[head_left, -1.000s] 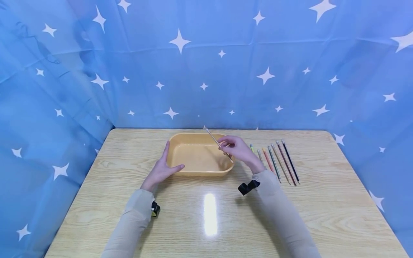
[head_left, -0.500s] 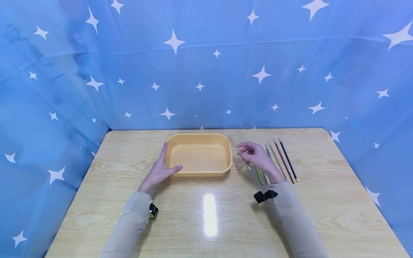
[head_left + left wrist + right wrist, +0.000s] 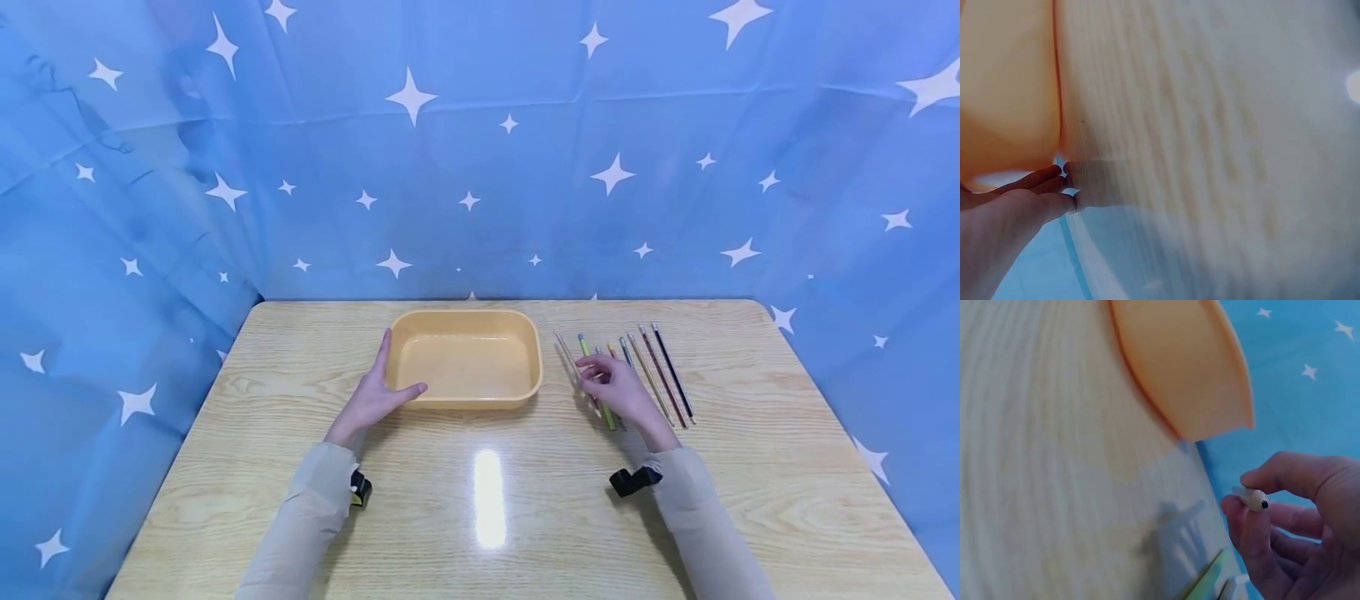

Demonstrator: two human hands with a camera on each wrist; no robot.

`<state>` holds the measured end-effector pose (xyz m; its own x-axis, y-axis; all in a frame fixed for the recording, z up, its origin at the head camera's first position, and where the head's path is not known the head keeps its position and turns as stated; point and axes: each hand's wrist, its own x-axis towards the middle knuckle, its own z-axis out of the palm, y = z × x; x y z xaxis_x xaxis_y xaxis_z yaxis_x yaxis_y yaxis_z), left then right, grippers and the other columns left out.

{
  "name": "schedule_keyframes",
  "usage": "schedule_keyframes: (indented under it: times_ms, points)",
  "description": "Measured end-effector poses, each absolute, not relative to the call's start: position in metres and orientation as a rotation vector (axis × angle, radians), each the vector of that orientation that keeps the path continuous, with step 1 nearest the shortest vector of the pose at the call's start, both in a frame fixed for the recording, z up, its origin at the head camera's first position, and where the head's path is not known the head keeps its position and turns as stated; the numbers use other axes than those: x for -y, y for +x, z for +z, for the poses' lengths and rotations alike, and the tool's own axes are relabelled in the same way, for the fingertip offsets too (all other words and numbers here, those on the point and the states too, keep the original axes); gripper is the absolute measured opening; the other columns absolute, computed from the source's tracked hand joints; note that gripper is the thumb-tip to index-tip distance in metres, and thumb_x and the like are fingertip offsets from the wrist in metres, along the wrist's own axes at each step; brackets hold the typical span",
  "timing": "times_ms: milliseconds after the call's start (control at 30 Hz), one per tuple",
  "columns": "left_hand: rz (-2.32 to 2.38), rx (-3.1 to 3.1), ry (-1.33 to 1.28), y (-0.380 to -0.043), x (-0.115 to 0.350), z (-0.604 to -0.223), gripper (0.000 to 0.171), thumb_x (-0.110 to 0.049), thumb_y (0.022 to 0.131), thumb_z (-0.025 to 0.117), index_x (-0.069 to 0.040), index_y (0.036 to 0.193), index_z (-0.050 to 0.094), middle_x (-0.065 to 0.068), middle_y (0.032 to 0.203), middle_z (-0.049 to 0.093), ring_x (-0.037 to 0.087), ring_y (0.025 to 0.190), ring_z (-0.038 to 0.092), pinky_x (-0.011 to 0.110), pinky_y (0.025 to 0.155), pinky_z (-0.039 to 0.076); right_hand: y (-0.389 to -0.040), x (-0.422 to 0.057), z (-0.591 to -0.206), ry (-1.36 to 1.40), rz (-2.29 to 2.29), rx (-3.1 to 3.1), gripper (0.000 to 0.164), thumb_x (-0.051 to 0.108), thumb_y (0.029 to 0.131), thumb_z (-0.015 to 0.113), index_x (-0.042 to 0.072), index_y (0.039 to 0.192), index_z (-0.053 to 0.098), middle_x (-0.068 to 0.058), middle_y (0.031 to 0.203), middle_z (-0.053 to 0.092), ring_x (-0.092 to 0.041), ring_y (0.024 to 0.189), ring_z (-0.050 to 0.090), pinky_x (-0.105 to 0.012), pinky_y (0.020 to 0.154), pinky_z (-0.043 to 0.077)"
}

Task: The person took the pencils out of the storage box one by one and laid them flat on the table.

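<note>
My right hand (image 3: 618,392) pinches a pale pencil (image 3: 566,350) between thumb and fingers, just left of a row of pencils. In the right wrist view the pencil (image 3: 1251,497) points its dark-tipped end at the camera. My left hand (image 3: 372,403) rests at the near left corner of an orange-yellow plastic bin (image 3: 465,405). Its fingers stretch along the left wall and the thumb lies out straight over the near rim. The left wrist view shows the fingertips beside the outer wall of the bin (image 3: 1007,81).
Several pencils lie side by side on the right half of the wooden table (image 3: 420,517), among them a green pencil (image 3: 607,417), a dark red pencil (image 3: 662,375) and a black pencil (image 3: 673,372). A blue star-patterned curtain (image 3: 480,150) hangs behind the table.
My right hand has carried the pencil from over the bin's right end rightward and down to the left end of the pencil row. The left hand has stayed at the bin.
</note>
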<state>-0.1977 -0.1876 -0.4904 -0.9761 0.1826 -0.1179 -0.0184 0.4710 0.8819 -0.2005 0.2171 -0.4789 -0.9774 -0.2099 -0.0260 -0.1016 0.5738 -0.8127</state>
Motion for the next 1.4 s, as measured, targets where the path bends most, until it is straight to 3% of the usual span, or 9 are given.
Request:
schedule_keyframes:
  times_ms: [933, 1400]
  points:
    - [1.534, -2.515, 0.17, -0.2, 0.183, -0.492, 0.115, -0.032, 0.083, 0.077, -0.022, 0.155, -0.011, 0.013, 0.16, -0.001, 0.038, 0.143, 0.01, 0.054, 0.113, 0.013, -0.199, -0.227, -0.487, -0.274, -1.128, -2.872, 0.028, 0.004, 0.087, 0.067, -0.007, 0.113, 0.063, -0.006, 0.086, 0.065, -0.02, 0.075, 0.061, -0.034, 0.064, 0.049]
    - [1.44, -2.541, 0.174, -0.199, 0.188, -0.487, 0.114, -0.039, 0.083, 0.075, -0.022, 0.155, -0.012, 0.017, 0.159, 0.001, 0.044, 0.14, 0.015, 0.057, 0.111, 0.015, -0.194, -0.23, -0.483, -0.316, -1.208, -2.881, 0.027, 0.006, 0.089, 0.068, -0.006, 0.112, 0.064, -0.011, 0.09, 0.067, -0.025, 0.079, 0.064, -0.037, 0.067, 0.054]
